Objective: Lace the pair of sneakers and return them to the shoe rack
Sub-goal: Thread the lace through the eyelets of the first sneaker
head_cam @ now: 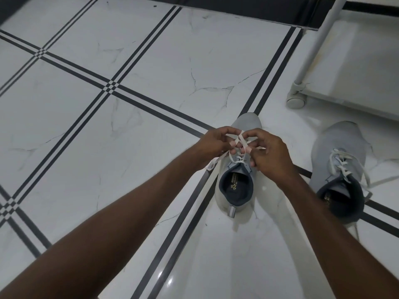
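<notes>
A light grey sneaker [236,190] with a dark blue lining stands on the floor, toe pointing away from me. Over its tongue, my left hand [212,143] and my right hand [271,153] each pinch a strand of its white lace [241,140], and the strands cross between my fingers. A loose end of the lace trails to the left of the shoe. The second grey sneaker [341,160] stands to the right, its white lace [345,167] threaded through the eyelets with the ends hanging loose.
The white shoe rack [354,67] stands at the upper right, with a tube leg and a caster wheel [296,101]. The floor [151,72] is glossy white marble tile with dark stripe lines. A dark band runs along the top edge.
</notes>
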